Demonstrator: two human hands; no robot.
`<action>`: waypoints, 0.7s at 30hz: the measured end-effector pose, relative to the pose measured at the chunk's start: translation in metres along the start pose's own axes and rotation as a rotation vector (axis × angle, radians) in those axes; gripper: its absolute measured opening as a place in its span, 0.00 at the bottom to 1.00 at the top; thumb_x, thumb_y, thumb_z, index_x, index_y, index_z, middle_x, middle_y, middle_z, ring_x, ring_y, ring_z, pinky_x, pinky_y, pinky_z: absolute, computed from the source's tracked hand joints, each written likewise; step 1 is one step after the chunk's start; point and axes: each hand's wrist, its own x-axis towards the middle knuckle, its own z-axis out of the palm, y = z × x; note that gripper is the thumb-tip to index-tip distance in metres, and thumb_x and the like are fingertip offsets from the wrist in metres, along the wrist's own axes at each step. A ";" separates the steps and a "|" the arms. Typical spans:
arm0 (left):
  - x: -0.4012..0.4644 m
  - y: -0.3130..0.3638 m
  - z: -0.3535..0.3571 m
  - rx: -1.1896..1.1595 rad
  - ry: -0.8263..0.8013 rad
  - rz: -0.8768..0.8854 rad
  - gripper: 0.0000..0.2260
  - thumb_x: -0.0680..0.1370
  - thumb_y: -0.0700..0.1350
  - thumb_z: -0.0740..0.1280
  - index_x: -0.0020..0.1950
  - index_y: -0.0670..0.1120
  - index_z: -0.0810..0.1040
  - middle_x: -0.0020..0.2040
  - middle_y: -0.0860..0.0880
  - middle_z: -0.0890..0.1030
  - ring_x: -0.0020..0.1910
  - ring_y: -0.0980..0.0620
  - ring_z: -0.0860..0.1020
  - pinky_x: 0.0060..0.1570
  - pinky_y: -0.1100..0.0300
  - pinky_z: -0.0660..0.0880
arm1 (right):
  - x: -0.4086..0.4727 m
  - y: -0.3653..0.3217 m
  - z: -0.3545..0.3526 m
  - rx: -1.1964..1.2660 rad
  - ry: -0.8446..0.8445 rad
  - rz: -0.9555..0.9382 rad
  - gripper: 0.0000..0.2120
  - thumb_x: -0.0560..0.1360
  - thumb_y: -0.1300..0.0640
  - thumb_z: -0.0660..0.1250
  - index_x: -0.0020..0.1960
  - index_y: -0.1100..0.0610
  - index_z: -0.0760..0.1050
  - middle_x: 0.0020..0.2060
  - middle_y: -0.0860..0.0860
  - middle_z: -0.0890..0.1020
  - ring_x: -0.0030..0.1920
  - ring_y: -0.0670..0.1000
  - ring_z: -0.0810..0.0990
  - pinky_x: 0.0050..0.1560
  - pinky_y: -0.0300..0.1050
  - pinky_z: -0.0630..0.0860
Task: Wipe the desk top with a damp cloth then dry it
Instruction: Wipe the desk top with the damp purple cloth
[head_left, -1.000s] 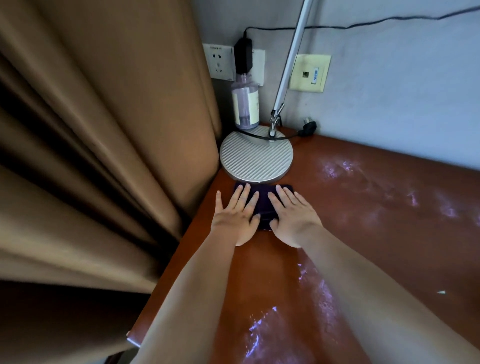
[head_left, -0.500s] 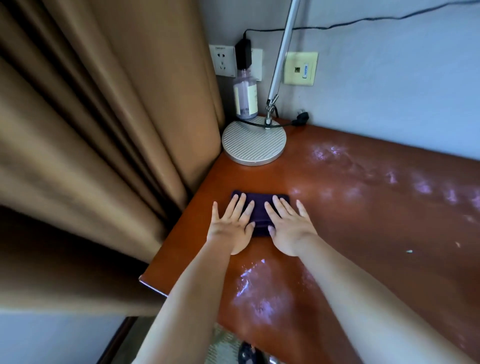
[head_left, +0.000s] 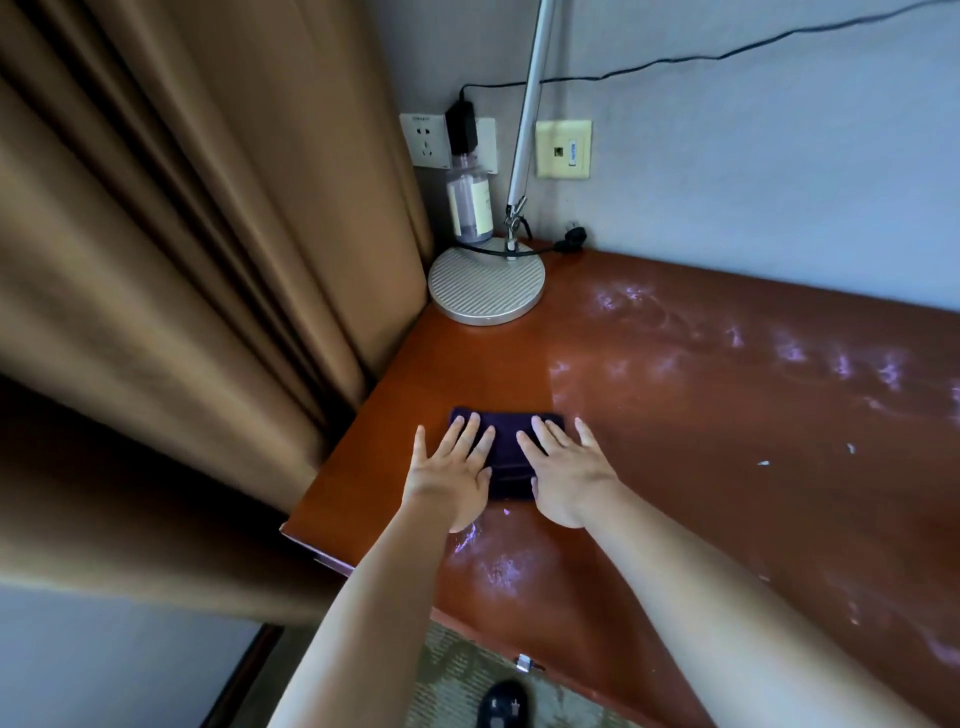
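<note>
A dark purple folded cloth (head_left: 508, 448) lies flat on the reddish-brown desk top (head_left: 701, 415) near its left end. My left hand (head_left: 451, 478) presses flat on the cloth's left part, fingers spread. My right hand (head_left: 567, 474) presses flat on its right part, fingers spread too. Most of the cloth is hidden under the palms. Shiny wet streaks show on the desk to the right and just in front of the hands.
A round ribbed lamp base (head_left: 486, 283) with a slanted silver pole stands in the back left corner, a clear bottle (head_left: 470, 210) behind it. Brown curtains (head_left: 208, 260) hang along the desk's left edge. Small white specks (head_left: 763, 462) lie to the right.
Both hands have slid the cloth from beside the lamp base towards the desk's near edge. A dull wiped strip now runs between the base and the cloth.
</note>
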 end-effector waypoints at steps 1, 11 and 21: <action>0.008 -0.002 -0.004 0.001 0.019 0.003 0.24 0.84 0.53 0.41 0.79 0.52 0.37 0.79 0.51 0.37 0.77 0.52 0.37 0.73 0.41 0.36 | 0.006 0.002 -0.004 0.016 -0.004 0.016 0.29 0.82 0.52 0.47 0.78 0.54 0.37 0.77 0.55 0.38 0.77 0.52 0.39 0.75 0.58 0.35; 0.122 -0.008 -0.064 0.138 0.112 0.071 0.26 0.84 0.50 0.48 0.79 0.43 0.43 0.80 0.46 0.47 0.78 0.45 0.48 0.76 0.44 0.48 | 0.088 0.043 -0.047 0.124 0.046 0.138 0.29 0.82 0.49 0.48 0.79 0.53 0.40 0.78 0.53 0.40 0.77 0.51 0.40 0.75 0.57 0.36; 0.144 -0.019 -0.066 0.070 0.147 0.123 0.25 0.84 0.50 0.45 0.79 0.46 0.42 0.80 0.47 0.45 0.78 0.47 0.45 0.75 0.41 0.50 | 0.104 0.057 -0.063 0.228 0.007 0.167 0.29 0.82 0.48 0.50 0.79 0.50 0.41 0.78 0.51 0.39 0.77 0.49 0.39 0.75 0.56 0.36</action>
